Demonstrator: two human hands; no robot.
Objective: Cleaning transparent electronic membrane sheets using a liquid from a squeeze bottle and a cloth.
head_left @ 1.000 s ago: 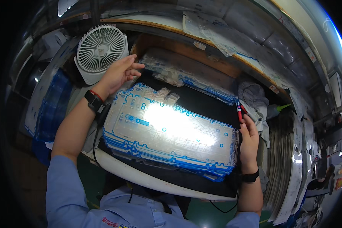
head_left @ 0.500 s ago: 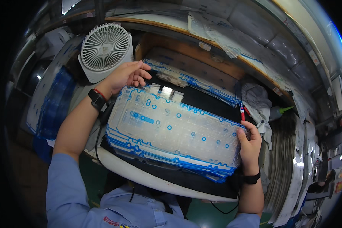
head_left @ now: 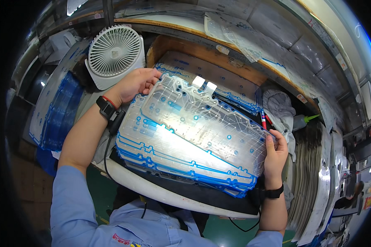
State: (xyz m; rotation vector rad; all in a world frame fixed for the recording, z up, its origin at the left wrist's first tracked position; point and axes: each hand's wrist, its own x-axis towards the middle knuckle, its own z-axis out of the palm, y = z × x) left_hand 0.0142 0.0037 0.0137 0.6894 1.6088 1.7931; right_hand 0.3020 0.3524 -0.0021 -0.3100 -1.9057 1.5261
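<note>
two hands hold one sheet: the left hand (head_left: pixel 141 83) pinches its upper left corner, the right hand (head_left: pixel 275 155) grips its right end, thumb on top. the sheet (head_left: pixel 222 127), with two silvery tabs on its far edge, slants over one blue-edged pile (head_left: pixel 146 150), hiding much of that pile's top; its layers are too tight to count. beyond lies one rear pile (head_left: pixel 218 76), partly covered by the sheet. past the right hand are two red pens (head_left: pixel 264 121), one grey cloth (head_left: pixel 278 103) and one green-tipped bottle (head_left: pixel 299 122); past the left, one white fan (head_left: pixel 114 51).
</note>
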